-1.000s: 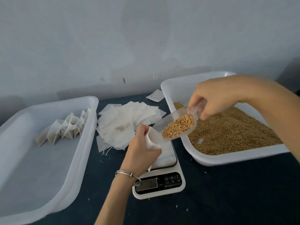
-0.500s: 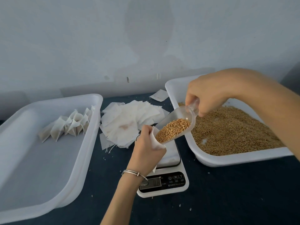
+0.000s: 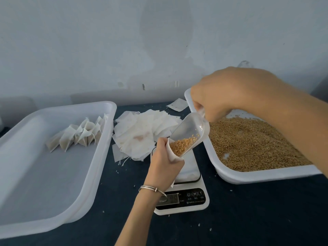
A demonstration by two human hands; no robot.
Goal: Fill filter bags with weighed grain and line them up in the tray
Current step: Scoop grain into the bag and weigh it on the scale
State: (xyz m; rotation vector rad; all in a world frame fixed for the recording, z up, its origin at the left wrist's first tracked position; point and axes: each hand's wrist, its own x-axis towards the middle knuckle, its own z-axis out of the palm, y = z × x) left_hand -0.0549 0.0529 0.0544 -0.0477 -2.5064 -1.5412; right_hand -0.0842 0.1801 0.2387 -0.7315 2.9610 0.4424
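My left hand (image 3: 162, 163) grips an open white filter bag (image 3: 171, 154) above the scale (image 3: 186, 192). My right hand (image 3: 218, 96) holds the handle of a clear plastic scoop (image 3: 189, 132), tilted steeply down with its lip inside the bag's mouth. Golden grain (image 3: 183, 145) has slid to the scoop's lower end at the bag opening. The white tray (image 3: 53, 215) at left holds a short row of filled bags (image 3: 78, 134) near its far edge. A second white tray (image 3: 252, 175) at right holds loose grain (image 3: 252, 144).
A heap of empty filter bags (image 3: 142, 134) lies between the two trays, behind the scale. One more bag (image 3: 177, 105) lies near the wall. Stray grains dot the dark tabletop (image 3: 248, 219). A grey wall stands close behind everything.
My right hand has lifted the scoop's handle, tipping it more steeply. The grain has slid down from the scoop's middle to its lip, into the bag held by my left hand.
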